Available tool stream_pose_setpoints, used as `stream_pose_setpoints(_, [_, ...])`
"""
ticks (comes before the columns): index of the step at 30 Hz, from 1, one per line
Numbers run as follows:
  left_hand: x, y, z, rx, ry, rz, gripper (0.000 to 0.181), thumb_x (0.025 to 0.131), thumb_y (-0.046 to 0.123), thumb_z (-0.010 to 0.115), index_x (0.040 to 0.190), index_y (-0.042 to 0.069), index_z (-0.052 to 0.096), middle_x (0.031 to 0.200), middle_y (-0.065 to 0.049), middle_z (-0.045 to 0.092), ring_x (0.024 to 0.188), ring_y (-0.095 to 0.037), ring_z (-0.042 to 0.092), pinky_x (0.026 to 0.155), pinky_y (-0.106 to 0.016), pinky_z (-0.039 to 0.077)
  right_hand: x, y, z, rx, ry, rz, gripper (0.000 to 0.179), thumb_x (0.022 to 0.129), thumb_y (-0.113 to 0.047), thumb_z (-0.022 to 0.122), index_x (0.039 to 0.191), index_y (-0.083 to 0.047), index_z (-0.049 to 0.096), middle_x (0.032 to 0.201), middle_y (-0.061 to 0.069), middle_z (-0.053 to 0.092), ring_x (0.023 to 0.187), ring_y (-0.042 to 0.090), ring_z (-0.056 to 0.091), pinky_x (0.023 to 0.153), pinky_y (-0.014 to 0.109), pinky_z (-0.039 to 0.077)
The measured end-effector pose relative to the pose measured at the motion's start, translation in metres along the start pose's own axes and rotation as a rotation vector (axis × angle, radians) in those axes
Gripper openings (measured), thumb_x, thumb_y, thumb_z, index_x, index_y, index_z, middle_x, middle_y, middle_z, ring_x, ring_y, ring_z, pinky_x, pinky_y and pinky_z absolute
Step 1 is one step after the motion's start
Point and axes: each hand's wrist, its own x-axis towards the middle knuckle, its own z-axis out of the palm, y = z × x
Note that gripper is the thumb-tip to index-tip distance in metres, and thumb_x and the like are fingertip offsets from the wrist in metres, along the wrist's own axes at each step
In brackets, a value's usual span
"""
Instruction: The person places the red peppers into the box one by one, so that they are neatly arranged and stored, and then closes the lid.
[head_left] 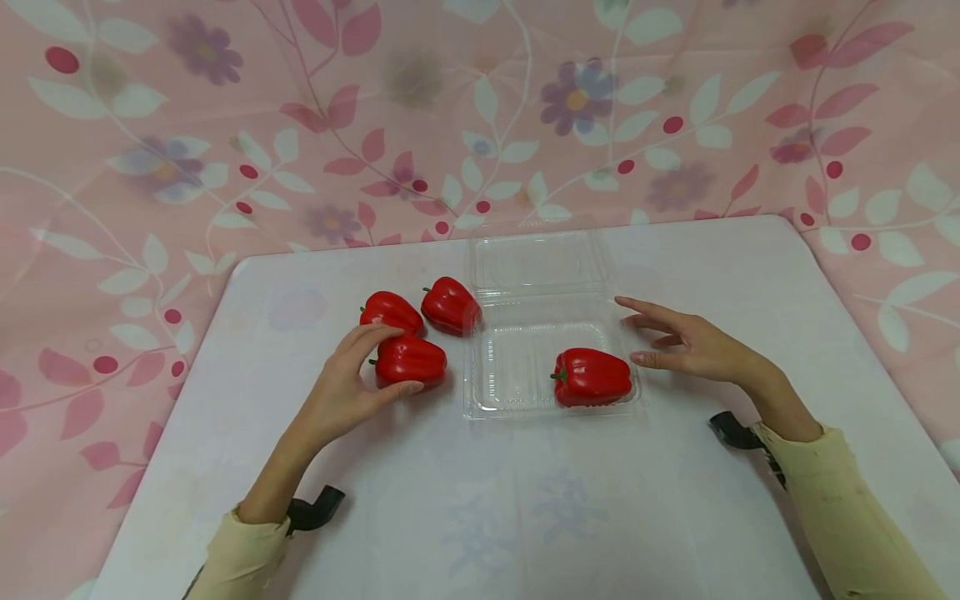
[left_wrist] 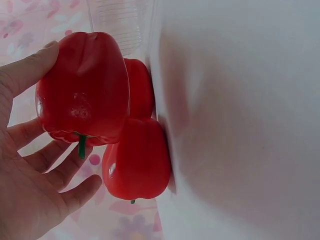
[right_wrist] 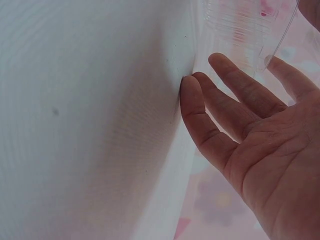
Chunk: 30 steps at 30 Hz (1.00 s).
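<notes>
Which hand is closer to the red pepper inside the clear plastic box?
The right hand. It is beside the clear box, just right of the boxed pepper. The left hand is farther off, beyond the box's left side, holding another pepper.

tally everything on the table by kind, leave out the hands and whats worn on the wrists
Red bell peppers: 4
Clear plastic hinged container: 1
Total: 5

Red peppers (head_left: 592, 377) look smooth and super glossy, kinda plasticky; clear container (head_left: 517, 367) is shiny ribbed plastic. Tabletop (head_left: 420, 500) seems mostly matt, far backdrop (head_left: 420, 83) looks like cloth.
</notes>
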Motion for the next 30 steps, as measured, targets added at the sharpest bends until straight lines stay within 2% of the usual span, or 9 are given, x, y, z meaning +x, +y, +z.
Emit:
stream_pose_setpoints(14, [0.001,0.008,-0.002,-0.040,0.059,-0.018,0.065,0.073,0.028,0.088,0.129,0.018,0.056,0.128,0.002,0.052,0.121,-0.019,0.047,0.085,-0.051,0.055,0.000,0.000,0.000,-0.002,-0.009,-0.003,0.079,0.087,-0.022,0.075,0.155,-0.023,0.033,0.153,0.007,0.039,0.131,0.030,0.047,0.096,0.058,0.046])
stream_pose_setpoints(21, [0.004,0.014,-0.001,-0.049,0.101,0.028,0.065,0.072,0.026,0.089,0.127,0.017,0.056,0.125,0.002,0.054,0.118,-0.016,0.049,0.084,-0.047,0.055,0.000,0.001,0.000,-0.008,-0.009,-0.001,0.080,0.087,-0.022,0.075,0.155,-0.022,0.032,0.153,0.008,0.039,0.131,0.031,0.046,0.096,0.058,0.046])
stream_pose_setpoints(30, [0.012,0.024,0.004,-0.071,0.132,0.092,0.067,0.070,0.024,0.090,0.126,0.012,0.056,0.126,0.003,0.055,0.116,-0.013,0.050,0.084,-0.036,0.054,0.000,0.001,0.000,-0.001,-0.013,0.005,0.079,0.088,-0.022,0.074,0.155,-0.023,0.032,0.153,0.008,0.039,0.131,0.031,0.046,0.096,0.058,0.046])
